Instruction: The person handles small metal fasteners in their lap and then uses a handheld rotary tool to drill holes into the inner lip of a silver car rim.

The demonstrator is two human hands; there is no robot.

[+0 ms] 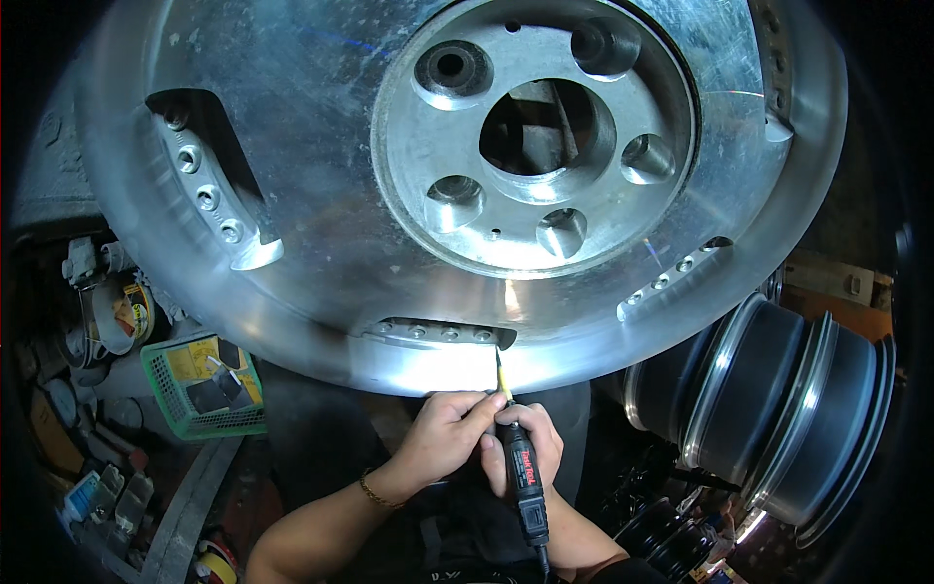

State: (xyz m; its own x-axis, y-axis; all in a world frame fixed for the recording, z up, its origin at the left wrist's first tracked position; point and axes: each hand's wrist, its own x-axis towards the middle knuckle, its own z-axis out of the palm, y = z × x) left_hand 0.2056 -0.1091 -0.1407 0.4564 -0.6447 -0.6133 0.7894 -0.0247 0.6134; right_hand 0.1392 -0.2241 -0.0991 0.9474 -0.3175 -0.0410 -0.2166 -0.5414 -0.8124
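A large bare-metal wheel rim (321,209) fills the upper part of the view, its round hub with several bolt holes facing me. My right hand (538,435) is closed round the front of a black handheld rotary tool (526,477), whose cord runs down toward my body. My left hand (446,433) pinches the tool's front end, close beside my right fingers. From there a thin yellow shaft (503,372) points up to the right end of the near slot (443,332) in the rim. I cannot tell whether its tip touches the metal.
Further slots with threaded holes, such as the left slot (206,185), run round the rim. A green plastic basket (161,394) holds papers at the left, near a metal bar (195,506). Several rims (769,399) lie stacked at the right. Small containers (117,501) sit lower left.
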